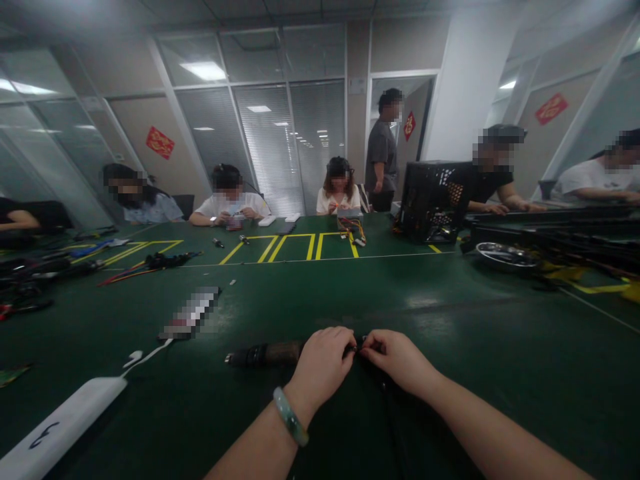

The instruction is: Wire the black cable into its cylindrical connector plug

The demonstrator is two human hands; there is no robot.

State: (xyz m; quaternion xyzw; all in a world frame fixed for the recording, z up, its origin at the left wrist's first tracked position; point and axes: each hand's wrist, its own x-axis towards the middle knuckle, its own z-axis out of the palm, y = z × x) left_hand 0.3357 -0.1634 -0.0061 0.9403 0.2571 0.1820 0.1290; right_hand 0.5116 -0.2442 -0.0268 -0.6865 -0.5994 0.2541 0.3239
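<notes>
On the green table lies a dark, cylindrical tool (283, 354) with a brownish grip and a metal tip pointing left, looking like an electric screwdriver. My left hand (325, 357) is closed over its right end, with fingers curled and a green bangle on the wrist. Just right of it, my right hand (395, 357) is closed in a pinch, its fingertips almost meeting my left ones. A small dark part shows between the fingertips, too small to name. Below my right hand, a thin dark cable (387, 407) runs toward the table's near edge.
A white power bank (65, 423) with a cable leads to a blurred phone (193, 313) on the left. Dark cables (167, 260) lie beyond. A black computer case (430, 200) and a round fan-like part (505, 255) stand right. Several people sit opposite; one person (384, 147) stands.
</notes>
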